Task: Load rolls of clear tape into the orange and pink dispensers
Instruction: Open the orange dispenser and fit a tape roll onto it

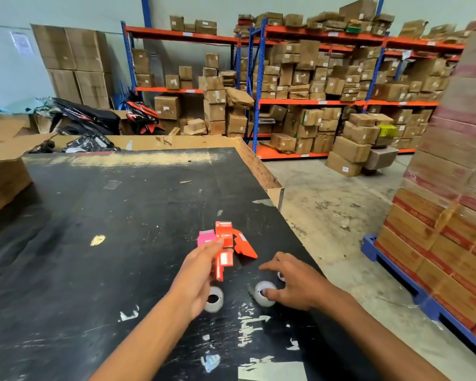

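Several orange dispensers (224,232) and one pink dispenser (206,237) lie clustered on the black table (94,243). My left hand (197,276) holds one orange dispenser (223,264) by its side. A clear tape roll (214,299) lies flat just under that hand. My right hand (291,287) rests over a second clear tape roll (263,292), thumb pressed on it, fingers spread. A third roll (280,276) peeks out from beneath the right hand's fingers.
The table's right edge (300,237) runs close beside the dispensers, with concrete floor beyond. A pallet of wrapped cartons (445,243) stands at right. An open cardboard box (3,171) sits at the table's far left. Shelving with boxes fills the background.
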The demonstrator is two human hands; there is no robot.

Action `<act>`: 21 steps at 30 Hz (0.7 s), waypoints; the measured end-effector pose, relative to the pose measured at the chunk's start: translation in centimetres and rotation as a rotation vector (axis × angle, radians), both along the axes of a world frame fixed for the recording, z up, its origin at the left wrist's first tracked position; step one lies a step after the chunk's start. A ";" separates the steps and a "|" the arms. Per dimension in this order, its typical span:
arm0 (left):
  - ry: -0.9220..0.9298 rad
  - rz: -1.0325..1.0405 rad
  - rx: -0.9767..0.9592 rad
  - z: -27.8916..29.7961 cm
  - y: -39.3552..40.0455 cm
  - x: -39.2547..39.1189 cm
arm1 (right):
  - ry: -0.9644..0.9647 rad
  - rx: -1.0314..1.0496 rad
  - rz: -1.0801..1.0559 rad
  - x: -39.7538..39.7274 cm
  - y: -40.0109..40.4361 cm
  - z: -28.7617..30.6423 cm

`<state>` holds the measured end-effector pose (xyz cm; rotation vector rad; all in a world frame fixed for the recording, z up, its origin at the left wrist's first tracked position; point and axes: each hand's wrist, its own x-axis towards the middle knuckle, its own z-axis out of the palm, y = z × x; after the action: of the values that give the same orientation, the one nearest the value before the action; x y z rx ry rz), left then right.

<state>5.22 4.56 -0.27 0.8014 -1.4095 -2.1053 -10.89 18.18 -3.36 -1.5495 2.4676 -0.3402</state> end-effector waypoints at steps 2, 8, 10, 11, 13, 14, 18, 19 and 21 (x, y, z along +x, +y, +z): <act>-0.001 0.002 0.018 -0.1 -0.1 0.3 | 0.025 0.112 0.034 0.9 -0.7 -0.3; 0.046 0.021 0.082 -1.1 -1.3 1.5 | -0.570 -0.468 -0.131 2.4 -2.3 0.8; 0.065 0.022 0.084 -1.2 -1.6 1.8 | -0.865 -0.597 -0.127 2.9 -2.8 2.0; 0.075 0.014 0.084 -1.3 -1.6 1.9 | -0.948 -0.615 -0.102 3.4 -3.0 2.5; 0.094 -0.013 0.073 -1.3 -1.7 2.2 | -1.018 -0.609 -0.014 4.3 -3.4 3.1; 0.103 -0.023 0.065 -1.2 -1.8 2.3 | -1.028 -0.605 0.016 4.6 -3.6 3.3; 0.095 -0.075 0.020 -0.8 -2.3 3.2 | -1.020 -0.581 0.103 4.5 -4.0 3.6; 0.084 -0.092 0.015 -0.8 -2.4 3.4 | -1.023 -0.568 0.132 4.4 -3.9 3.7; 0.083 -0.109 0.022 -0.8 -2.5 3.5 | -1.031 -0.537 0.186 4.5 -4.3 3.8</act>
<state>8.73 2.02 -1.09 0.6512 -1.4181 -2.2127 -6.41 13.89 0.49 -1.2327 1.4621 -1.4213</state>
